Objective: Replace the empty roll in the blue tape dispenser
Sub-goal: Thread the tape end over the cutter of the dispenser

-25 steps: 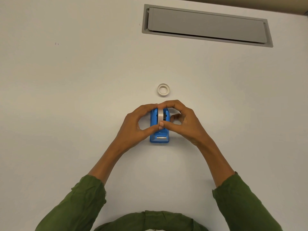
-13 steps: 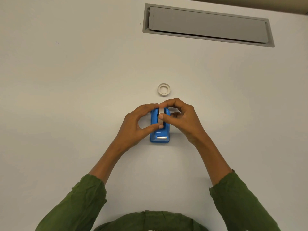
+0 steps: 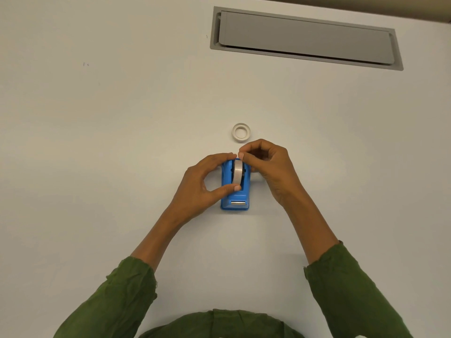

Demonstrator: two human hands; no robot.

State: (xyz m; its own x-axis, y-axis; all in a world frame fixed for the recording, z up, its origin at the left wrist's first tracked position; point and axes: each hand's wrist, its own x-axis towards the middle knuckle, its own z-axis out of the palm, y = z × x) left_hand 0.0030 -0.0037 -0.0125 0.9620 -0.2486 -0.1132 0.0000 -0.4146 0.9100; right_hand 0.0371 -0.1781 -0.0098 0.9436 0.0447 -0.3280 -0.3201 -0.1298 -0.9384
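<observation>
Left hand (image 3: 200, 184) grips the new roll (image 3: 238, 172) in the blue dispenser (image 3: 235, 189) at frame centre, steadying it while the right hand (image 3: 271, 167) pinches for the tape end.

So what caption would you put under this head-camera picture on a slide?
Left hand steadies the blue tape dispenser while right hand pinches at the new roll; empty core lies beyond.

No readable text, label or number on any surface in view
</observation>
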